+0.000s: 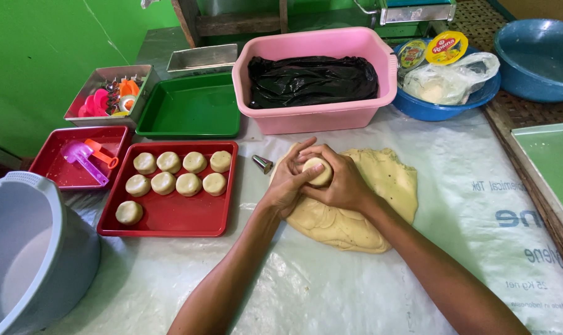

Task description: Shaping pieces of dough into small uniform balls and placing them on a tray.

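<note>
Two bare hands meet over the middle of the plastic-covered table (pixel 368 291) in the head view, cupped together around a small pale round ball of dough (pixel 319 171). The left hand (pixel 287 183) wraps it from the near side with its fingers curled over the top, and the right hand (pixel 342 183) closes on it from the other side; both are grasping the ball, neither is released. The ball sits between the palms, just above a large flat slab of yellowish dough (pixel 362 214) spread on the sheet.

To the left lies a red rectangular plastic tray (pixel 169 217) carrying nine shaped dough rounds (pixel 163 183) in loose rows, with bare room on its near half. A small metal piping cone (pixel 262 164) rests between tray and slab, near the left hand's knuckles.

As a judgement, squeezing too hard could crack or flatten the ball unevenly, and a careless elbow could drag the slab or the sheet beneath it. The cone lies close enough to be knocked.

Only the top of the ball shows: smooth, matte, cream-coloured, roughly the same width as the rounds on the tray.
</note>
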